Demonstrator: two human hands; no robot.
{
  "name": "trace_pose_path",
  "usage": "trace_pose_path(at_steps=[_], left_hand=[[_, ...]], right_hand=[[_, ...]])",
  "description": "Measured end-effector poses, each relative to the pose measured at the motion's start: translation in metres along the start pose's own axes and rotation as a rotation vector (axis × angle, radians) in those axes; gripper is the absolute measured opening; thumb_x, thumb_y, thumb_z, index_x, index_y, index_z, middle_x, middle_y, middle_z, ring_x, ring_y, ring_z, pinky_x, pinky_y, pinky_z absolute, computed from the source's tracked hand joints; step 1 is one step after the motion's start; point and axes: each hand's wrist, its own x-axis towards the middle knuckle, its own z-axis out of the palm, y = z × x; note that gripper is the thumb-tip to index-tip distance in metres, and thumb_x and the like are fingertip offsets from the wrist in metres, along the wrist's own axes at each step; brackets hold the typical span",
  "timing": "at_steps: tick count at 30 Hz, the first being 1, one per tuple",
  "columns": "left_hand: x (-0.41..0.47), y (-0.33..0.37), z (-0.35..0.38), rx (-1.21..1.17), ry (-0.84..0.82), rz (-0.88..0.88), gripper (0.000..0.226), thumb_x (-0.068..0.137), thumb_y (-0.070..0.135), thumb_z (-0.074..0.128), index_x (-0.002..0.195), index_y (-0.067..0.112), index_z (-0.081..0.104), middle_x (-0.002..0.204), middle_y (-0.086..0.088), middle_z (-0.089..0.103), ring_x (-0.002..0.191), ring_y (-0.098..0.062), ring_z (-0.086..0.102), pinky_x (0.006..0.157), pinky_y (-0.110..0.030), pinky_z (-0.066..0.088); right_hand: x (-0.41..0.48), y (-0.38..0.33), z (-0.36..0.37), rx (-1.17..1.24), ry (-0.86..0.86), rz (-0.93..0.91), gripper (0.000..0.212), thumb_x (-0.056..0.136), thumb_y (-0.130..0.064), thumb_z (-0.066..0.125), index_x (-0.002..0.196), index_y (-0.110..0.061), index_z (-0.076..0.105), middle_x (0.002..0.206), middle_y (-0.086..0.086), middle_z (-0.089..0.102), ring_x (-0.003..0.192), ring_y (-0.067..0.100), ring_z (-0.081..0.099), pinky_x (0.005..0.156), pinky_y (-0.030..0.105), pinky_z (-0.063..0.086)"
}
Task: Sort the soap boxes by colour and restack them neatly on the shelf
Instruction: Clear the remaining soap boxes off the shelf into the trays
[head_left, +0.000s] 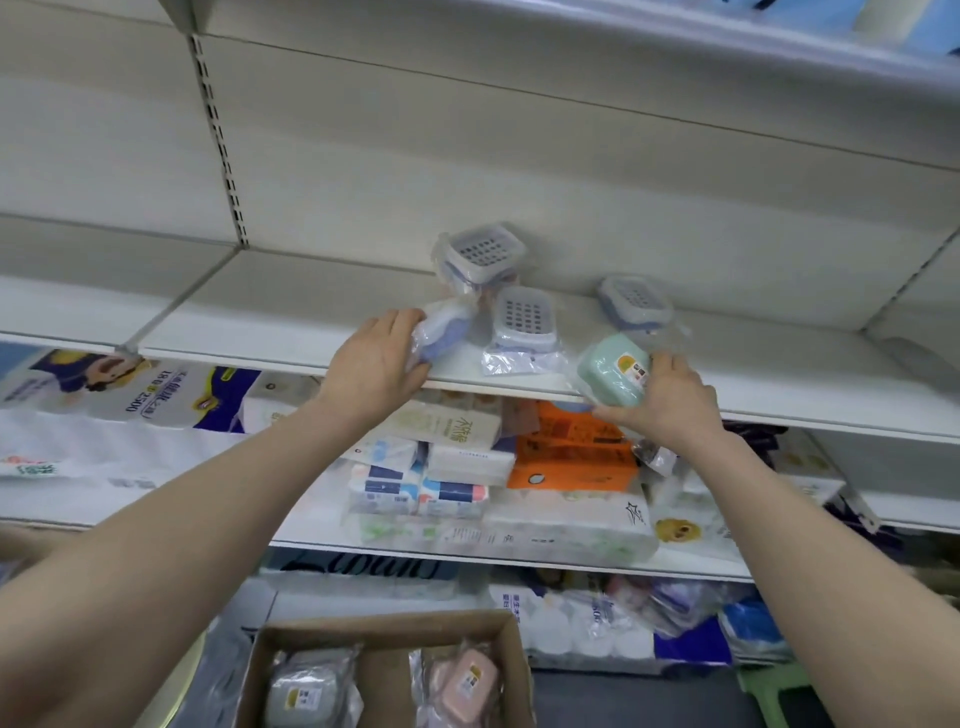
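Green soap box (613, 376): our right hand (670, 402) grips it at the shelf (311, 312) front edge.
Blue soap box (444, 332): our left hand (376, 358) clasps it, tilted on the shelf.
Rear blue box (483, 254), middle blue box (524, 317), right blue box (634, 301): wrapped, farther back on the shelf.
Carton (384, 629): we see a grey box (306, 696) and pink box (465, 680) inside.

In clear bags on the white shelf (291, 306): a tilted blue box (480, 254), grid lid showing, at 12 o'clock of the cluster, propped on its neighbours; a middle blue box (524, 319) at the centre; a third blue box (634, 301) at 2 o'clock; an edge-on blue box (447, 332) at 9 o'clock in the left hand (374, 358) grip; a mint green box (613, 376) at 4 o'clock, at the front edge, held by the right hand (670, 400)
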Motion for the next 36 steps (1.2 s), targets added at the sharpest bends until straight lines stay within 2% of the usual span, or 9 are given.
trace_pose_path(at_steps=[4, 9, 12, 16, 18, 21, 25, 29, 36], left_hand=[[-0.017, -0.017, -0.018, 0.001, 0.019, 0.045, 0.050, 0.077, 0.022, 0.057, 0.124, 0.005, 0.050, 0.104, -0.014, 0.058, 0.085, -0.035, 0.056, 0.068, -0.043, 0.049], [-0.070, -0.050, -0.045, 0.046, -0.094, 0.266, 0.057, 0.068, 0.013, 0.066, 0.123, 0.010, 0.052, 0.113, -0.014, 0.056, 0.098, -0.036, 0.054, 0.082, -0.045, 0.046], [-0.112, -0.078, -0.054, 0.004, -0.135, 0.331, 0.054, 0.070, 0.016, 0.060, 0.123, 0.011, 0.052, 0.117, -0.013, 0.056, 0.103, -0.035, 0.053, 0.086, -0.046, 0.045], [-0.181, -0.117, -0.043, -0.108, -0.288, 0.262, 0.053, 0.078, 0.030, 0.051, 0.129, 0.013, 0.048, 0.119, -0.010, 0.056, 0.107, -0.032, 0.053, 0.087, -0.046, 0.045], [-0.222, -0.134, -0.034, -0.211, -0.356, 0.133, 0.055, 0.081, 0.033, 0.051, 0.133, 0.015, 0.047, 0.119, -0.009, 0.058, 0.106, -0.031, 0.055, 0.086, -0.043, 0.046], [-0.280, -0.153, -0.024, -0.427, -0.433, -0.244, 0.055, 0.089, 0.034, 0.059, 0.139, 0.015, 0.043, 0.130, -0.008, 0.056, 0.112, -0.027, 0.056, 0.091, -0.034, 0.042], [-0.337, -0.178, -0.018, -0.591, -0.501, -0.634, 0.058, 0.091, 0.045, 0.055, 0.138, 0.013, 0.042, 0.122, -0.005, 0.059, 0.103, -0.021, 0.058, 0.080, -0.026, 0.038], [-0.383, -0.197, -0.023, -0.577, -0.459, -0.892, 0.043, 0.096, 0.032, 0.056, 0.131, 0.010, 0.046, 0.117, -0.006, 0.060, 0.096, -0.016, 0.052, 0.080, -0.025, 0.037], [-0.469, -0.256, -0.058, -0.435, -0.373, -1.273, 0.044, 0.094, 0.040, 0.056, 0.124, 0.010, 0.045, 0.092, -0.008, 0.061, 0.082, -0.025, 0.058, 0.070, -0.036, 0.043]], right_hand=[[-0.034, -0.019, 0.002, 0.008, 0.073, 0.037, 0.099, 0.060, -0.077, 0.069, 0.124, -0.008, 0.041, 0.122, 0.012, 0.052, 0.107, 0.034, 0.053, 0.085, 0.046, 0.044], [-0.095, -0.068, 0.016, 0.088, 0.138, 0.042, 0.101, 0.059, -0.074, 0.072, 0.129, -0.008, 0.040, 0.123, 0.016, 0.052, 0.111, 0.038, 0.052, 0.090, 0.052, 0.045], [-0.136, -0.106, 0.039, 0.131, 0.107, 0.035, 0.105, 0.059, -0.080, 0.064, 0.132, -0.009, 0.040, 0.125, 0.017, 0.051, 0.112, 0.038, 0.050, 0.093, 0.051, 0.044], [-0.195, -0.149, 0.089, 0.183, -0.028, 0.033, 0.106, 0.063, -0.086, 0.050, 0.135, -0.009, 0.037, 0.126, 0.015, 0.052, 0.110, 0.036, 0.052, 0.087, 0.048, 0.048], [-0.223, -0.167, 0.116, 0.202, -0.125, 0.035, 0.101, 0.066, -0.082, 0.052, 0.134, -0.009, 0.038, 0.122, 0.017, 0.052, 0.108, 0.037, 0.053, 0.086, 0.048, 0.048], [-0.260, -0.189, 0.156, 0.159, -0.323, 0.030, 0.093, 0.072, -0.077, 0.058, 0.135, -0.011, 0.037, 0.124, 0.015, 0.051, 0.108, 0.035, 0.054, 0.087, 0.045, 0.048], [-0.283, -0.218, 0.199, 0.077, -0.481, -0.064, 0.089, 0.070, -0.081, 0.054, 0.129, -0.017, 0.036, 0.122, 0.010, 0.050, 0.108, 0.031, 0.051, 0.087, 0.042, 0.046], [-0.279, -0.258, 0.228, 0.091, -0.592, -0.154, 0.091, 0.070, -0.077, 0.058, 0.136, -0.019, 0.032, 0.128, 0.009, 0.048, 0.112, 0.029, 0.051, 0.094, 0.044, 0.046], [-0.284, -0.377, 0.276, 0.158, -0.666, -0.316, 0.100, 0.069, -0.092, 0.034, 0.142, -0.025, 0.023, 0.132, 0.006, 0.046, 0.110, 0.027, 0.056, 0.089, 0.048, 0.053]])
